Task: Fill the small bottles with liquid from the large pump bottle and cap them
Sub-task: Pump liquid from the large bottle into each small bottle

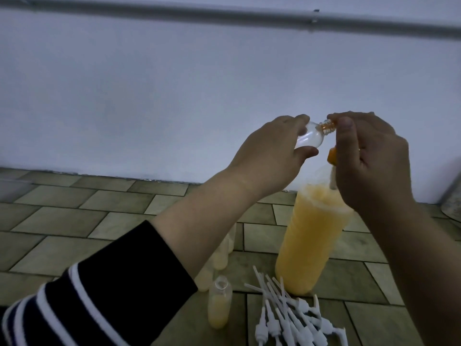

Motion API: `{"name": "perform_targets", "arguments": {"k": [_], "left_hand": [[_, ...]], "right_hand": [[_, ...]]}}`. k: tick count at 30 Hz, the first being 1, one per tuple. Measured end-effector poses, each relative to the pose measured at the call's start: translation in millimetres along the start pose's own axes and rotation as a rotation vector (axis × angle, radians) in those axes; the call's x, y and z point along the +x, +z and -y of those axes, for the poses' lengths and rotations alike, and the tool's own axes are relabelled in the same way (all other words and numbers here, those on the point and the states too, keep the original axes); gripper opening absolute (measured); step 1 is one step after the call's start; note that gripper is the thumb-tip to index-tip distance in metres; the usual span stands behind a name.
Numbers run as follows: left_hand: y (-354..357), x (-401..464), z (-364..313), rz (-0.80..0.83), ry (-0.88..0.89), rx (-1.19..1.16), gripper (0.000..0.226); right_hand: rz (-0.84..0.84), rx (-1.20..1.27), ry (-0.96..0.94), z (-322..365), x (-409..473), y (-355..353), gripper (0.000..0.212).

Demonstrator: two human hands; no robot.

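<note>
My left hand (269, 151) holds a small clear bottle (136, 138) tilted on its side, its neck pointing right. The bottle's mouth meets the orange pump nozzle (153, 126) of the large bottle (311, 236), which stands on the tiled surface full of yellow-orange liquid. My right hand (374, 158) is curled over the pump head, its thumb at the nozzle. An orange part of the pump (332, 156) shows below my thumb. Another small bottle (220, 303), uncapped and partly filled with yellow liquid, stands at the front.
A pile of several white pump caps with long tubes (294, 313) lies in front of the large bottle. More small bottles (220, 255) stand behind my left forearm, partly hidden. A white wall (174, 83) rises behind the tiled surface (74, 221).
</note>
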State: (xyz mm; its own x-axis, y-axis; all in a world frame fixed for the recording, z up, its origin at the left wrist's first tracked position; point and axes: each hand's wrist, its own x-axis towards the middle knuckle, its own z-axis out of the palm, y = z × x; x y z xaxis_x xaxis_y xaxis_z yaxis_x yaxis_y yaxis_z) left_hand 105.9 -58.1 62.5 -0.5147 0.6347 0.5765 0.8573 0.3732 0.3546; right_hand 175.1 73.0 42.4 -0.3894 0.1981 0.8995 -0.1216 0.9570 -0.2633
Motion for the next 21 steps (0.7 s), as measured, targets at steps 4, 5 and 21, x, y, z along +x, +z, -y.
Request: {"name": "perform_targets", "arguments": {"k": [4, 5, 21], "left_hand": [[-1.0, -0.4, -3.6, -0.014, 0.006, -0.005, 0.046], [1.4, -2.3, -4.5, -0.013, 0.005, -0.010, 0.046], [3.3, -3.7, -5.7, -0.008, -0.019, -0.024, 0.044]], "right_hand": [[-0.033, 0.010, 0.000, -2.0, -0.5, -2.4, 0.049], [-0.046, 0.009, 0.001, -3.2, -3.5, -0.7, 0.048], [-0.035, 0.012, -0.008, -5.3, -0.4, 0.7, 0.047]]}}
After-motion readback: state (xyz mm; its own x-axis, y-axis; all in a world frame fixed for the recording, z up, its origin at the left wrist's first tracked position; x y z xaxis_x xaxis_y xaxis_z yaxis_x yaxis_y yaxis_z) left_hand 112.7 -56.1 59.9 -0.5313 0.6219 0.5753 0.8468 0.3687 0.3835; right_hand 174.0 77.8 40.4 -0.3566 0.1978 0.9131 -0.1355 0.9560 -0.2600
